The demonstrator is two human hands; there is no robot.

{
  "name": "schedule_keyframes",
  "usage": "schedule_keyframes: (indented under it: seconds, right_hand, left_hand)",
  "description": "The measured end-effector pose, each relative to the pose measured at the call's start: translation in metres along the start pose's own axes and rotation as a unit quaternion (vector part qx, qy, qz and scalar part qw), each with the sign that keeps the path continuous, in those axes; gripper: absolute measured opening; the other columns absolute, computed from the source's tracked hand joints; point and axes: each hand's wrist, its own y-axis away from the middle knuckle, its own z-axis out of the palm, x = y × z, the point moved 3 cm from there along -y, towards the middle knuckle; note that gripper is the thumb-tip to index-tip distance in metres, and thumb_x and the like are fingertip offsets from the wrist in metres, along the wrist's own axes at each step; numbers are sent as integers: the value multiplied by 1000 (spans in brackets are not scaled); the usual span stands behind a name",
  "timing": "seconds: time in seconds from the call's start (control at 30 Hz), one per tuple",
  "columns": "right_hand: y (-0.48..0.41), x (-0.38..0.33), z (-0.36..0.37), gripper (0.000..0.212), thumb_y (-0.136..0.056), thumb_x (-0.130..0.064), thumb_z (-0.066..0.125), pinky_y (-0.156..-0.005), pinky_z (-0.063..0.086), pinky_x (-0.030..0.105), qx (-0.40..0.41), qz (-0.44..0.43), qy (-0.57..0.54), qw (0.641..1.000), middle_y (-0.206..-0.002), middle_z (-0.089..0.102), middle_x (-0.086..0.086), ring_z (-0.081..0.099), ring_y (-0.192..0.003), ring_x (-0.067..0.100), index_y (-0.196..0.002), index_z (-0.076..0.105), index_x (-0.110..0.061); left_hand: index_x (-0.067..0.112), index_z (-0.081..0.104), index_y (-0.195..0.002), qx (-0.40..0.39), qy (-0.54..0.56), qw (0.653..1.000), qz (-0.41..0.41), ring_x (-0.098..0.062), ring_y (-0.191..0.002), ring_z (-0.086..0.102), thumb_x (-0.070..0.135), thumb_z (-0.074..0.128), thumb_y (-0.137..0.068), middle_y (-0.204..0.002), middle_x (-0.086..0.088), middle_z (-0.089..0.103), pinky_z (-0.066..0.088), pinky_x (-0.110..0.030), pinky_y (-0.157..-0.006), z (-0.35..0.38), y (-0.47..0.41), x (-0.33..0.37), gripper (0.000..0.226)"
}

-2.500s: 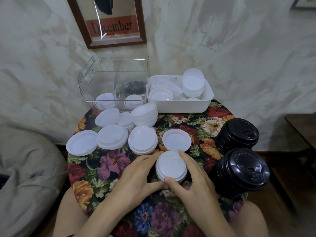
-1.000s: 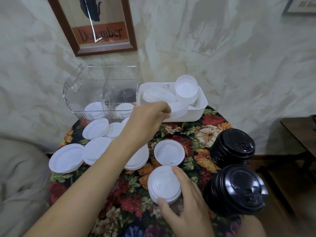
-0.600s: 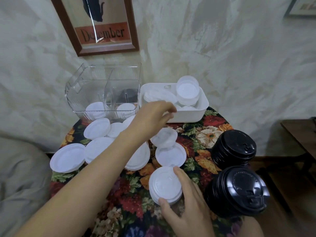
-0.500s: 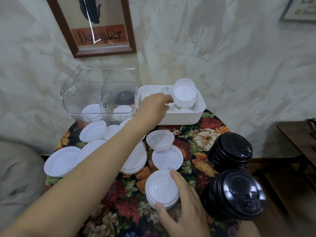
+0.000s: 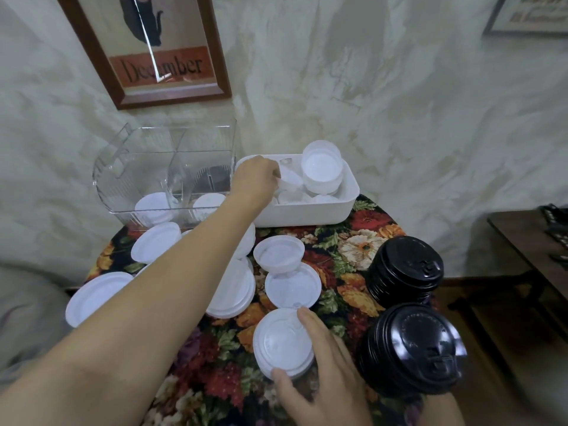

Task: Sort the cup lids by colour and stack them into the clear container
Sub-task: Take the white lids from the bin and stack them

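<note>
The near white lid stack [image 5: 281, 342] sits on the floral tablecloth [image 5: 362, 241], close to me. The right hand [image 5: 325, 376] grips it, with the thumb at the near rim and the index finger over the far rim. The left hand [image 5: 255, 179] reaches into the white bin [image 5: 307, 215], fingers curled among loose white lids [image 5: 290, 179]. I cannot tell whether it holds one. The clear container [image 5: 123, 167] stands just left of the bin, with sorted white lids [image 5: 153, 207] in its two front compartments. Scattered white lids [image 5: 156, 245] lie in front of it. Two black lid stacks [image 5: 405, 269] stand at the right.
</note>
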Motion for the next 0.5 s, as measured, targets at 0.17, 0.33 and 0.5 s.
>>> schedule_keyframes:
  seconds: [0.17,0.33,0.5]
  right_hand:
    - [0,-1,-1,79,-72,-77,42,-97,13,-6,-3,-3,0,1000,-149,-13,-55,2,-132,-34,-144,14,-61]
    - [1,-1,1,77,-72,-75,45,-97,17,-4,10,-2,0,1000,-149,-6,-55,7,-131,-33,-143,17,-61]
    - [1,-2,0,78,-72,-76,45,-97,16,-5,7,4,-3,1000,-149,-6,-55,6,-132,-34,-144,16,-61]
  left_hand:
    - [16,74,-106,57,74,996,8,-23,-111,60,15,64,-97,-117,-1,68,38,-32,-80,-21,46,4,13]
    - [21,75,-102,37,113,992,48,-16,-124,55,22,68,-96,-130,5,65,35,-28,-86,-35,101,10,9]
    - [30,75,-105,-58,86,990,93,-16,-139,46,35,71,-95,-152,6,52,36,-33,-101,-42,119,21,13]
